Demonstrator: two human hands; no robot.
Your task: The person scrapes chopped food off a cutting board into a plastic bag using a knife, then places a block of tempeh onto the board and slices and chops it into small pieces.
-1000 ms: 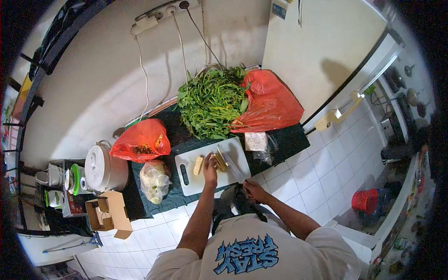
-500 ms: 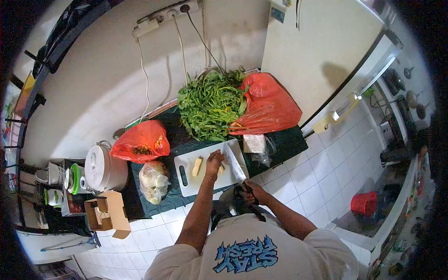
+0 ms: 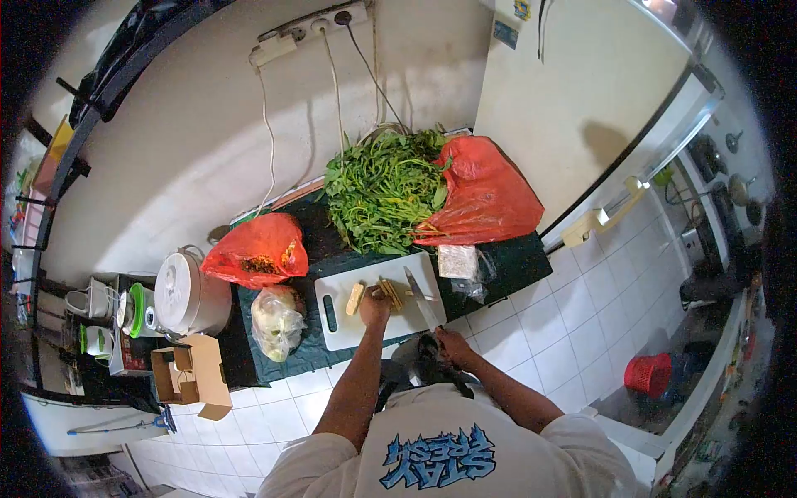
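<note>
On the white cutting board (image 3: 340,332) my left hand (image 3: 375,307) has its fingers curled against several tempeh slices (image 3: 394,292); the fingertips are partly hidden. Just left of that hand lies a separate tan tempeh piece (image 3: 355,299). My right hand (image 3: 452,345) is closed around the handle of a knife (image 3: 425,304). Its broad blade points away from me over the right side of the board. A thin pale sliver shows at the blade.
Leafy greens (image 3: 386,191) and a red plastic bag (image 3: 494,195) lie behind the board. A wrapped white block (image 3: 457,261) sits to its right. Leftward are another red bag (image 3: 257,249), a clear bag of produce (image 3: 278,324), a rice cooker (image 3: 187,295) and an open cardboard box (image 3: 195,373).
My left hand has come down, its fingers now curled against the slices. The slices show more plainly beside it. The knife remains in my right hand over the board's right side.
</note>
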